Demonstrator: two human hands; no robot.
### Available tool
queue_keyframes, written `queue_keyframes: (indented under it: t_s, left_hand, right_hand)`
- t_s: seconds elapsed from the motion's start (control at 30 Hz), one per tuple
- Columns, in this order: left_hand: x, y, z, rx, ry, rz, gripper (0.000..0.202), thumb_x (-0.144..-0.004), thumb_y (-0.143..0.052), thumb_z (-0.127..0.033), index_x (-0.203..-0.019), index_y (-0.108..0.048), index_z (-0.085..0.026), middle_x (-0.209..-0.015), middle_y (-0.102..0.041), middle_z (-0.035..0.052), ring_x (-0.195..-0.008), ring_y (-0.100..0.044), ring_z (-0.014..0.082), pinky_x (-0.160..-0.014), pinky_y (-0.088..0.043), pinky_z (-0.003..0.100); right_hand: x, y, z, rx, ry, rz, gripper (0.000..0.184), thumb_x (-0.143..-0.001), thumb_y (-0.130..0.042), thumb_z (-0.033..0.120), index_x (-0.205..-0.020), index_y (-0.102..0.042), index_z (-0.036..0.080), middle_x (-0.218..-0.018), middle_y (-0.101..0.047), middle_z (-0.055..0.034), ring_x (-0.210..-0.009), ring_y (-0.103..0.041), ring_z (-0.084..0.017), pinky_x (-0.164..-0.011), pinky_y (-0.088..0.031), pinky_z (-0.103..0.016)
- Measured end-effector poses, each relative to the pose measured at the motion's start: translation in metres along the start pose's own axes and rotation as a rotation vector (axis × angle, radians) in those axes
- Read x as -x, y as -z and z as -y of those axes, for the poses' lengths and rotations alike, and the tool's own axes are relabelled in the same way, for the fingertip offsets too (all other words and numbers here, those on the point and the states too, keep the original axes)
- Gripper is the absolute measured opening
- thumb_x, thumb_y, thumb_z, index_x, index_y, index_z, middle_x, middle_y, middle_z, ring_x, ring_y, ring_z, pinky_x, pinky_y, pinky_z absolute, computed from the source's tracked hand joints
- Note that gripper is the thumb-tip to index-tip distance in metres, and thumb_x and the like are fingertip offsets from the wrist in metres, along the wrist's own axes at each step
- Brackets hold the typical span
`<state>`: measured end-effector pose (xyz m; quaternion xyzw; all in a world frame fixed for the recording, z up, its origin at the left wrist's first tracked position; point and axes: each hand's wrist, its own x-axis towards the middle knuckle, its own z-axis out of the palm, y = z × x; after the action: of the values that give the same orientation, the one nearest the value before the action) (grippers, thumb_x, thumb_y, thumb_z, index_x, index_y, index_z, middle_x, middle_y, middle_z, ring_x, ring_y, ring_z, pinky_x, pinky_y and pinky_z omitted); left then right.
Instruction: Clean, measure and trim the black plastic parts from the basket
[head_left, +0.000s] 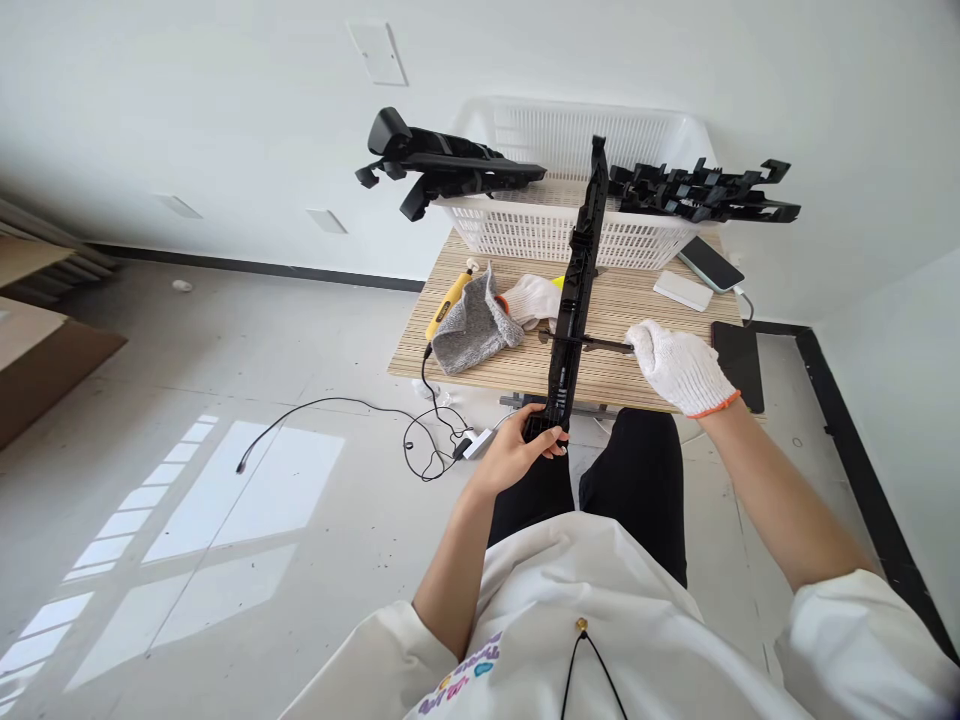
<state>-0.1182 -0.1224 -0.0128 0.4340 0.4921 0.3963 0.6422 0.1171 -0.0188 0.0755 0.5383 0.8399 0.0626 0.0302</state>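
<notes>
My bare left hand [514, 450] is closed round the near end of a long black plastic trim piece [576, 290]. The piece stands up lengthwise in front of me, over the near part of the table. My right hand [675, 365], in a white knitted glove with an orange cuff, grips one end of a thin dark rod-like tool [609, 346]. That tool lies crosswise at the lower half of the trim piece, and its other end shows on the left side. Whether it passes through or behind the piece I cannot tell.
A white plastic basket [517, 225] holds several black plastic parts [450, 165] at both sides. On the wooden table [416, 340] lie a grey cloth [476, 325], a spare glove [531, 300], a yellow rotary tool [450, 300], a phone [712, 262] and a black tablet-like slab [737, 365]. Cables [330, 400] trail on the floor.
</notes>
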Motion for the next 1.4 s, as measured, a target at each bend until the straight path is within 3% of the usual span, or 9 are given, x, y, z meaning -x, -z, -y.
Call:
queue_keyframes:
  t_s: [0.1,0.27,0.4,0.83,1.0,1.07,1.23,1.3,1.4]
  left_hand:
    - [-0.001,0.0,0.001,0.004,-0.003,0.007,0.043,-0.084,-0.071,-0.045,-0.11,-0.054,-0.015,-0.091,-0.076,0.0089,-0.071,-0.071,0.0168,-0.067,-0.056,0.03]
    - [-0.001,0.0,0.001,-0.003,-0.003,0.01,0.044,-0.084,-0.072,-0.046,-0.109,-0.054,-0.015,-0.09,-0.076,0.0092,-0.071,-0.071,0.0177,-0.067,-0.056,0.031]
    - [-0.001,-0.001,0.0,0.003,0.008,0.008,0.047,-0.083,-0.072,-0.046,-0.111,-0.052,-0.014,-0.09,-0.076,0.01,-0.071,-0.071,0.0174,-0.067,-0.056,0.031]
    - [0.001,-0.003,-0.005,0.001,0.026,0.011,0.048,-0.082,-0.072,-0.047,-0.111,-0.053,-0.015,-0.09,-0.076,0.0089,-0.072,-0.071,0.0174,-0.069,-0.055,0.031]
    - [0.0,-0.002,-0.003,-0.01,0.005,0.01,0.046,-0.083,-0.072,-0.046,-0.111,-0.052,-0.015,-0.09,-0.076,0.0093,-0.072,-0.071,0.018,-0.068,-0.055,0.032]
    - [0.0,-0.002,-0.002,-0.005,0.004,0.009,0.045,-0.084,-0.072,-0.045,-0.111,-0.052,-0.015,-0.09,-0.076,0.0094,-0.072,-0.071,0.0176,-0.068,-0.055,0.031]
    - [-0.001,-0.002,-0.001,0.008,0.011,0.022,0.044,-0.085,-0.071,-0.044,-0.111,-0.052,-0.014,-0.091,-0.076,0.0097,-0.072,-0.071,0.0164,-0.068,-0.055,0.03]
    - [0.0,-0.002,-0.002,0.012,0.015,0.024,0.045,-0.084,-0.071,-0.044,-0.112,-0.052,-0.014,-0.091,-0.076,0.0097,-0.072,-0.07,0.0163,-0.068,-0.055,0.03]
    - [0.0,-0.003,-0.002,0.021,0.032,0.014,0.049,-0.083,-0.073,-0.045,-0.114,-0.05,-0.014,-0.091,-0.076,0.0097,-0.073,-0.07,0.0167,-0.068,-0.055,0.031]
  right_hand:
    - [0.001,0.001,-0.001,-0.029,-0.055,-0.015,0.059,-0.102,-0.012,0.034,-0.119,-0.065,0.017,-0.101,-0.069,-0.0118,-0.06,-0.055,-0.017,-0.053,-0.017,-0.031]
    - [0.001,0.002,0.0,-0.113,-0.213,-0.035,0.072,-0.101,-0.009,0.054,-0.104,-0.071,0.017,-0.071,-0.066,-0.0089,-0.058,-0.054,-0.018,-0.053,-0.018,-0.029]
    - [0.001,-0.002,0.0,-0.145,-0.269,-0.084,0.076,-0.099,-0.01,0.062,-0.1,-0.073,0.018,-0.064,-0.064,-0.0078,-0.057,-0.054,-0.018,-0.054,-0.019,-0.028]
    - [0.002,-0.004,-0.002,-0.123,-0.266,-0.073,0.07,-0.101,-0.013,0.056,-0.102,-0.072,0.019,-0.068,-0.066,-0.008,-0.059,-0.057,-0.019,-0.054,-0.02,-0.028]
    - [0.004,-0.011,-0.007,-0.041,-0.077,-0.049,0.056,-0.101,-0.015,0.034,-0.123,-0.064,0.018,-0.092,-0.07,-0.0119,-0.06,-0.055,-0.019,-0.054,-0.02,-0.03]
    - [0.004,-0.011,-0.007,-0.052,-0.058,-0.03,0.056,-0.1,-0.014,0.033,-0.124,-0.062,0.017,-0.093,-0.07,-0.0127,-0.06,-0.055,-0.019,-0.054,-0.02,-0.03]
    - [0.004,-0.001,0.001,-0.232,-0.306,-0.019,0.064,-0.095,-0.025,0.065,-0.09,-0.07,0.02,-0.066,-0.064,-0.0074,-0.06,-0.054,-0.019,-0.055,-0.021,-0.029]
    - [0.004,0.002,0.004,-0.256,-0.356,-0.049,0.062,-0.093,-0.03,0.067,-0.083,-0.069,0.02,-0.062,-0.062,-0.0068,-0.06,-0.054,-0.02,-0.056,-0.022,-0.029]
    - [0.005,0.001,0.002,-0.283,-0.404,-0.114,0.058,-0.097,-0.027,0.056,-0.087,-0.07,0.02,-0.063,-0.063,-0.0071,-0.061,-0.054,-0.02,-0.056,-0.022,-0.029]
